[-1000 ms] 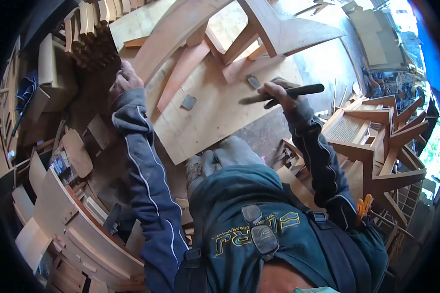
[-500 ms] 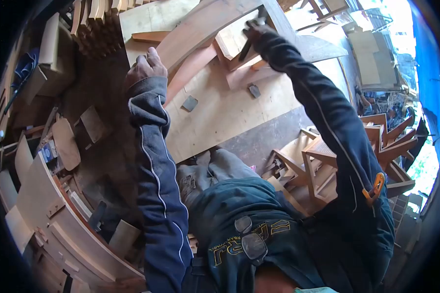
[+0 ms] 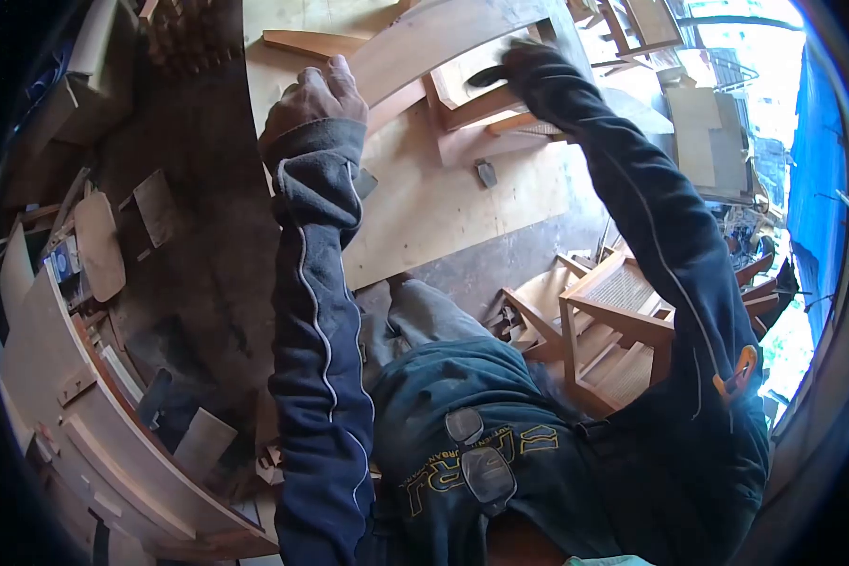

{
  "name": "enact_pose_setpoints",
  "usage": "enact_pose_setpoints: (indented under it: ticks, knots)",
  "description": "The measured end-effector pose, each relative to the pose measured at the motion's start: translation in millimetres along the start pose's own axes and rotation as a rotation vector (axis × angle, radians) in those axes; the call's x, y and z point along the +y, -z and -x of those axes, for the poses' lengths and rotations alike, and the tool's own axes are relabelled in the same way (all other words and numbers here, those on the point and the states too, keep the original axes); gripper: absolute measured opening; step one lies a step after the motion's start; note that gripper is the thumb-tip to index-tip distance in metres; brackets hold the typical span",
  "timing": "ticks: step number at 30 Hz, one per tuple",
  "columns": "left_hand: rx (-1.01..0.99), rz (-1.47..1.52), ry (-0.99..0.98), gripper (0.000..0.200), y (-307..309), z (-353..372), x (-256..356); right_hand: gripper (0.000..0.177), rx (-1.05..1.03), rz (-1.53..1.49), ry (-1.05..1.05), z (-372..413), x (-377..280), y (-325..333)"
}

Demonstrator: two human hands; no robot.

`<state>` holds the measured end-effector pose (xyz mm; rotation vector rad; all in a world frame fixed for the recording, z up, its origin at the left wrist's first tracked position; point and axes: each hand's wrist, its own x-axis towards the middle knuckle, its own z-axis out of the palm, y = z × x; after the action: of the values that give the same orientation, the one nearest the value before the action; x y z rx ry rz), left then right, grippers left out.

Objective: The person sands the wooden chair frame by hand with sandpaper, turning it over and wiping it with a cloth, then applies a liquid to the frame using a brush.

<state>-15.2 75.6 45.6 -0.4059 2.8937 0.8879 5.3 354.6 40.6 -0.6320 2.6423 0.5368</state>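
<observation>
A pale wooden chair frame with a broad curved rail (image 3: 434,45) lies on a plywood sheet (image 3: 424,212). My left hand (image 3: 313,106) is closed around the near left end of that rail, knuckles up. On the far side of the frame, my right hand (image 3: 524,66) is over a corner joint, smeared by motion; a dark shape sticks out at its left, and I cannot tell whether it is held. Below the frame lies a small grey square piece (image 3: 486,174). Another grey piece (image 3: 366,183) shows partly behind my left sleeve.
A tapered wooden piece (image 3: 313,42) lies on the plywood's upper left. At right stand wooden chairs with woven seats (image 3: 623,292). Curved panels (image 3: 151,462) and offcuts fill the lower left. A cardboard box (image 3: 90,75) is at upper left.
My view has shifted slightly. My left hand shows farther right and stays on the rail's end. My right hand has moved a little right and down along the frame's corner.
</observation>
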Motion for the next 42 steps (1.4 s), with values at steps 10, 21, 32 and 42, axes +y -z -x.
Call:
enact_pose_setpoints:
  ticks: [10, 21, 32, 42]
  knots:
    - [-0.002, -0.087, -0.264, 0.064, 10, 5, -1, 0.023, -0.716, -0.459, -0.786, 233, -33, -52]
    - [0.030, -0.564, -0.477, 0.076, 5, 12, 16, 0.028, -0.477, -1.090, -1.143, 335, -214, -285]
    - [0.052, -0.467, -0.506, 0.080, -77, -29, 147, 0.052, -0.236, -2.520, -1.634, 301, -235, -478]
    - [-0.137, -0.367, -0.100, 0.056, -9, -36, 43, 0.049, 0.939, -2.942, -0.442, -1, -92, -121]
